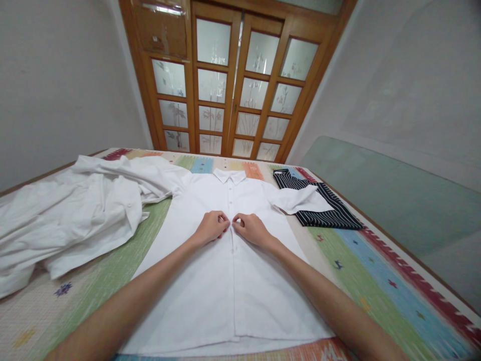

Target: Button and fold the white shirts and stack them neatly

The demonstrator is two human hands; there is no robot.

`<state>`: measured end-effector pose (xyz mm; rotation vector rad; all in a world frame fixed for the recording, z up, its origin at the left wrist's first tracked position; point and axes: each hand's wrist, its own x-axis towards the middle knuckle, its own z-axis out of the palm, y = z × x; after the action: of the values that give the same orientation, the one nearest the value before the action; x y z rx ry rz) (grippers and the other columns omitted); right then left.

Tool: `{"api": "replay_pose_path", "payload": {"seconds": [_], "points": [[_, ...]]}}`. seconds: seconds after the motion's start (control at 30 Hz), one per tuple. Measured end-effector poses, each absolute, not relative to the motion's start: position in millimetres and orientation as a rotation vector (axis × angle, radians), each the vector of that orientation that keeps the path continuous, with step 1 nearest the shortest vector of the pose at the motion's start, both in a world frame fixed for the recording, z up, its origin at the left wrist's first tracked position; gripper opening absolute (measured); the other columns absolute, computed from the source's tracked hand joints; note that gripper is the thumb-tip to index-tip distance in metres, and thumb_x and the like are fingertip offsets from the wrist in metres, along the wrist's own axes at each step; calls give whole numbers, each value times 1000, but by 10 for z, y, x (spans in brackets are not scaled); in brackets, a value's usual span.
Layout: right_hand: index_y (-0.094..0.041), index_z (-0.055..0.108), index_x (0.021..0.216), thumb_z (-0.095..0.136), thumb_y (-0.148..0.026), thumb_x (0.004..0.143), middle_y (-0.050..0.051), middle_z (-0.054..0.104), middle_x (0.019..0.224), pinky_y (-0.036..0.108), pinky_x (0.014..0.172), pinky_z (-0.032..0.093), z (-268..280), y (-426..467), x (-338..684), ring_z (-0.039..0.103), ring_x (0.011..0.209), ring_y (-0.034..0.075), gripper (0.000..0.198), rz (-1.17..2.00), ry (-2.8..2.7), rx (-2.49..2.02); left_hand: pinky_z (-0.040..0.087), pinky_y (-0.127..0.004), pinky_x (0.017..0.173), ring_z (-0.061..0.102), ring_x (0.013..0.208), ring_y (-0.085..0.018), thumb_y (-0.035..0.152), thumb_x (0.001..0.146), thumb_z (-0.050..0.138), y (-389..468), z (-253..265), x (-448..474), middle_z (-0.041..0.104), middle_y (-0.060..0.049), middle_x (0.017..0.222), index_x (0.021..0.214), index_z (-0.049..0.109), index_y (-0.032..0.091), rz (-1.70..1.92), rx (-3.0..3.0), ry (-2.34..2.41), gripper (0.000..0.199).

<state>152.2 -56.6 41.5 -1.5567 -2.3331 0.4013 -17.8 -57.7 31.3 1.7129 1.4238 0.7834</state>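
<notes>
A white short-sleeved shirt lies spread flat, front up, with its collar at the far end and its button placket running down the middle. At mid-placket, my left hand pinches the shirt's front edge from the left side. Facing it, my right hand pinches the other side of the placket, its fingertips almost touching those of the left. Small buttons show above and below the hands; whatever button sits between the fingertips is hidden.
Rumpled white garments are heaped at the left, reaching the shirt's left sleeve. A folded black-and-white striped garment lies at the right, partly under the other sleeve. A colourful patterned cover lies beneath. Wooden glazed doors stand beyond.
</notes>
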Motion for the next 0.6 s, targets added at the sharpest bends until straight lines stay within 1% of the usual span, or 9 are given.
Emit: {"api": "replay_pose_path", "payload": {"seconds": [0.07,0.17,0.27,0.37,0.43,0.5,0.57,0.6], "points": [[-19,70,105,51,-26,92,8,74,87,25,70,41,440,-635,1505,66,80,19,24,241,-2442,-1625,42,-22,53,57,48,-11,19,76,56,-612,309,-197,62,2,53,72,67,16,794,1862,1435,12],[-19,69,103,43,-22,96,12,74,95,26,69,40,420,-781,1514,68,84,21,27,87,-2612,-1596,42,-24,62,61,62,-14,17,77,55,-729,303,-234,68,-1,65,75,71,16,778,2062,1413,16],[-19,66,108,41,-24,97,12,74,92,26,67,40,356,-997,1580,68,78,20,27,78,-2748,-1447,40,-25,65,59,66,-15,19,81,53,-919,308,-287,67,-3,72,85,73,17,706,2222,1361,21],[-19,62,119,41,-28,98,12,74,90,25,65,39,317,-1256,1680,67,73,19,31,128,-2795,-1257,38,-25,64,55,65,-15,22,86,50,-1121,312,-341,61,-1,67,81,73,18,617,2343,1284,24],[-17,62,120,42,-29,97,11,74,86,25,62,39,329,-1421,1740,65,68,18,33,169,-2806,-1137,37,-25,64,54,65,-14,22,88,48,-1230,305,-368,57,-1,66,77,72,20,581,2378,1235,27],[-18,66,114,46,-27,94,9,73,79,25,61,38,366,-1555,1776,63,64,16,30,267,-2827,-1007,37,-25,65,54,67,-14,23,90,48,-1307,294,-384,55,-1,68,80,73,20,587,2372,1216,27],[-20,71,94,50,-26,91,5,70,71,25,62,38,409,-1637,1780,60,62,15,22,405,-2809,-909,37,-25,66,53,68,-14,25,91,48,-1352,287,-390,55,-1,70,84,75,21,592,2355,1209,28],[-20,71,82,53,-26,89,4,69,69,25,63,38,427,-1655,1770,59,62,15,20,467,-2774,-894,37,-25,66,53,68,-14,26,91,48,-1364,287,-391,55,-1,70,86,75,22,586,2347,1204,28]]}}
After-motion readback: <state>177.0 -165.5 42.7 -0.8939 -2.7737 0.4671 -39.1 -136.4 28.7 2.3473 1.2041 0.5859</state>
